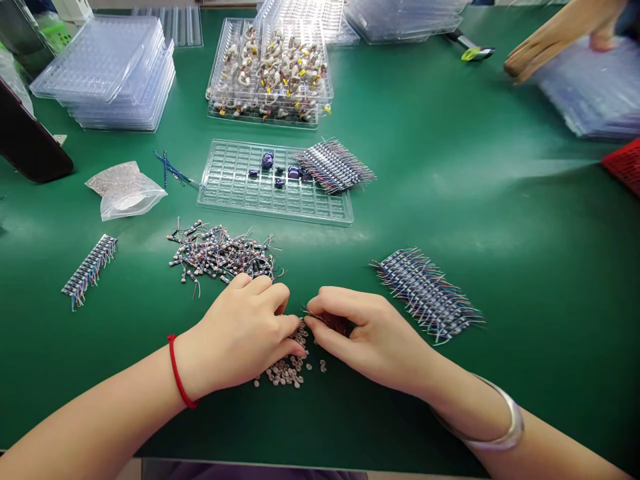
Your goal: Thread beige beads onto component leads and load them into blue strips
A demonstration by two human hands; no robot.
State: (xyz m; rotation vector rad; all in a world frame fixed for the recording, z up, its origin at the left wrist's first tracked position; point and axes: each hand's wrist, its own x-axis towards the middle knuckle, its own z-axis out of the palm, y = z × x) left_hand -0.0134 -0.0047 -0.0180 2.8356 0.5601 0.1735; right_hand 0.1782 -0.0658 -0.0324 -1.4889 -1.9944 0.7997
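Observation:
My right hand (373,337) is closed, thumb and forefinger pinching a small wired part (313,313) whose thin wires stick out at the fingertips. My left hand (250,337), with a red cord at the wrist, is closed beside it; its fingertips nearly meet the right ones, and what they grip is hidden. Under and in front of the left fingers lies a scatter of small round discs (286,372). Just beyond the left hand is a loose pile of small wired parts (223,252). To the right, similar parts lie side by side in a slanted row (430,293).
A shorter row of wired parts (91,270) and plastic bags (131,195) lie left. Behind the pile, a clear tray (235,190) carries dark pieces and a wired bundle (336,165). Farther back are a filled tray (270,73) and stacked trays (115,73). Another person's hand (560,40) is upper right.

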